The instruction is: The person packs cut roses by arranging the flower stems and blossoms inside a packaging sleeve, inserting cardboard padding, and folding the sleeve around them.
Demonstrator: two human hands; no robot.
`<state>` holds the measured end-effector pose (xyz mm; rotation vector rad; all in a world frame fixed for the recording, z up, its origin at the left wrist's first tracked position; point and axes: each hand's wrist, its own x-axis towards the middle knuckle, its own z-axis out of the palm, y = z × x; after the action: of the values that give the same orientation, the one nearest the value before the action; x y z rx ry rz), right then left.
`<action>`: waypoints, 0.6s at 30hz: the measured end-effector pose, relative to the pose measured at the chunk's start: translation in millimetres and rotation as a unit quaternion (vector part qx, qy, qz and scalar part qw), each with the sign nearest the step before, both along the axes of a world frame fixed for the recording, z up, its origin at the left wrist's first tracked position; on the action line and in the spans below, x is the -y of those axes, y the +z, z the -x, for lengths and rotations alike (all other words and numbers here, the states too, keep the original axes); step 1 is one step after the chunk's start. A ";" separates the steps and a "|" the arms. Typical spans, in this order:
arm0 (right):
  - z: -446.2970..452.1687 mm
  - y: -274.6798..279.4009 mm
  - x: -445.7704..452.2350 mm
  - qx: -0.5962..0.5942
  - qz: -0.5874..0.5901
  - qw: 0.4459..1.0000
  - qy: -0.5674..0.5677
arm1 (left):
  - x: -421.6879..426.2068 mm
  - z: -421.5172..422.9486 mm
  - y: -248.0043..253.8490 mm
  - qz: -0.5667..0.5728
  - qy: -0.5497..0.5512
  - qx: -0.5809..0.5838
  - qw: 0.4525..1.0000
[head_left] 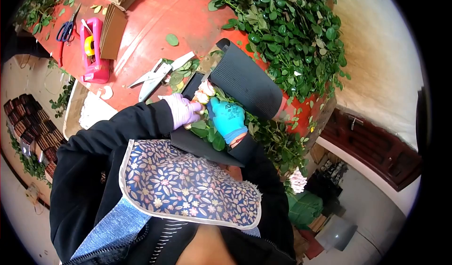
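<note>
Left hand, lilac-gloved, fingers curled; right hand, blue-gloved, back upward; both adjacent near edge of table, forearms angled inward

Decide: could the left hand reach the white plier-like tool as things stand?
Probably yes: nothing visible bars the white plier-like tool, close by, though the left hand is busy at the pale roses.

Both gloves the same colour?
No, the left hand is gloved in pale purple, the right hand in turquoise.
</note>
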<state>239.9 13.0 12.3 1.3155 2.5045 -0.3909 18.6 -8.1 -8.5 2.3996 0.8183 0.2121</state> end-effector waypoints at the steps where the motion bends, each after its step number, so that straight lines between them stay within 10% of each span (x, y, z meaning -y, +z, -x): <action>1: -1.7 -2.2 0.2 0.003 -0.001 1.000 0.005 | -1.0 0.3 0.8 0.015 0.005 0.011 1.000; 18: -5.5 26.2 2.8 -0.059 -0.087 0.994 -0.031 | -15.6 -3.4 -3.6 -0.002 0.014 0.054 0.998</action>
<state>245.4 10.2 38.5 1.4782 2.6507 -0.2762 22.0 7.4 -12.1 2.3596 0.8017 0.3508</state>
